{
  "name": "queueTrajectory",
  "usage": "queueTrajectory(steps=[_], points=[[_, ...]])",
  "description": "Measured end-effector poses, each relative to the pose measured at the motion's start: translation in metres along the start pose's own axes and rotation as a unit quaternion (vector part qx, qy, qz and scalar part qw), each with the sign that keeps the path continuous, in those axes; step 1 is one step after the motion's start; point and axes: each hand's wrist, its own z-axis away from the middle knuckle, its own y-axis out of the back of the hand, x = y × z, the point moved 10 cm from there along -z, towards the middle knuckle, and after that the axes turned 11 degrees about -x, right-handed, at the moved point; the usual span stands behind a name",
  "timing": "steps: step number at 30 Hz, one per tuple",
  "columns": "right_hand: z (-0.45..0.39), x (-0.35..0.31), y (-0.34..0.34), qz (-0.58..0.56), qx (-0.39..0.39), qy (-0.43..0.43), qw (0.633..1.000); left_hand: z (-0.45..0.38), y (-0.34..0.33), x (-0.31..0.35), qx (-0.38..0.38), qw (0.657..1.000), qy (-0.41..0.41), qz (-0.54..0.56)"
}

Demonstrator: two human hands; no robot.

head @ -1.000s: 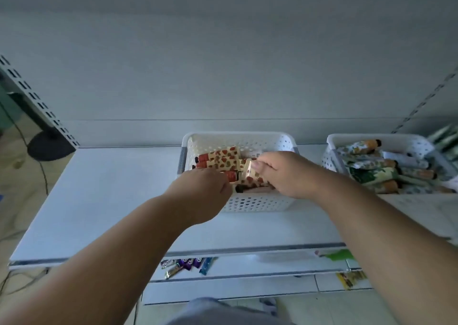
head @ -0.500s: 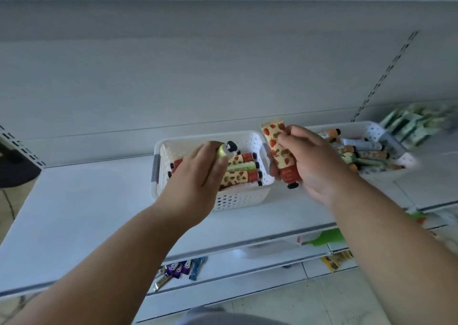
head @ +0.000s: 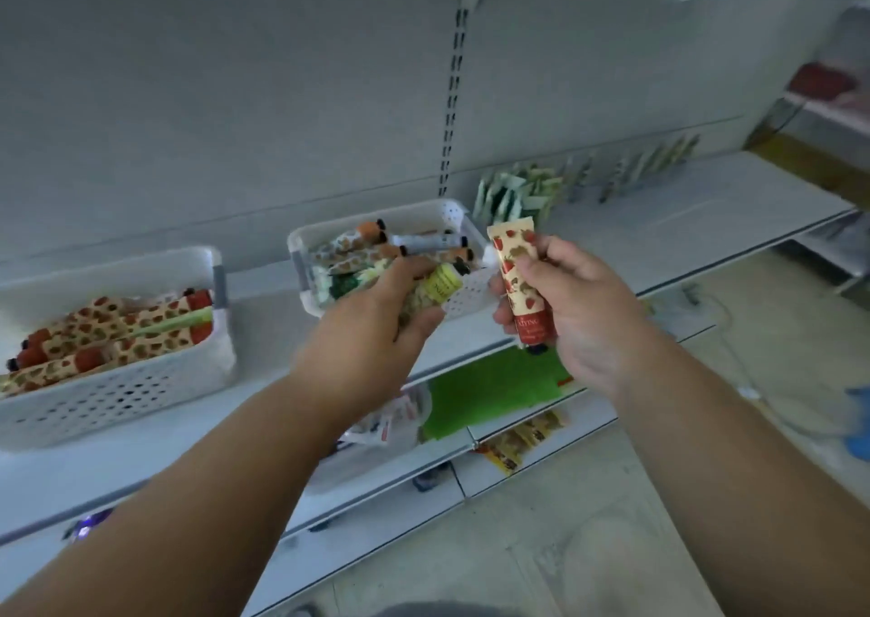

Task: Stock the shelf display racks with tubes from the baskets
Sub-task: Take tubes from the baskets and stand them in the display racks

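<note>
head view of a white metal shelf (head: 706,221) carrying two white perforated plastic baskets. the left hand (head: 376,329) is curled around a yellow-green tube with a pale speckled body (head: 435,289), its yellow end pointing up and to the right; hand and tube are in front of the near rim of the right-hand white basket (head: 452,214). the right hand (head: 579,306) grasps a cream tube printed with red strawberries (head: 520,282), held nearly upright with the crimped flat end on top and the red, dark-capped end at the bottom, thumb across its front and fingers wrapped behind. this tube is clear of the shelf, just to the right of the right-hand basket. that basket holds a mixed pile of tubes, some brown-spotted, some green, one pale grey, lying mostly with dark caps to the right. the left-hand white basket (head: 117,395), well apart at the shelf's left, holds cream tubes with brown and red spots (head: 117,334) lying side by side. at the back of the shelf, a row of pale green tubes standing in a display rack (head: 513,193) is blurred. on a lower shelf lies a bright green flat packet (head: 494,390), with small yellow packets (head: 522,437) beside it.
</note>
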Motion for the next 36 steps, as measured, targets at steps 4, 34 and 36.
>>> queueTrajectory(steps=[4,34,36], points=[[0.017,-0.014,0.097,0.036,0.035,0.013,0.999,-0.044,-0.058,0.070,-0.028,0.999,-0.029,0.014],[-0.235,-0.055,0.277,0.442,-0.060,0.156,0.881,-0.251,-0.129,0.094,0.102,0.968,0.224,-0.039],[-0.253,-0.065,0.273,0.458,-0.085,0.191,0.864,-0.251,-0.135,0.100,0.128,0.959,0.253,-0.031]])
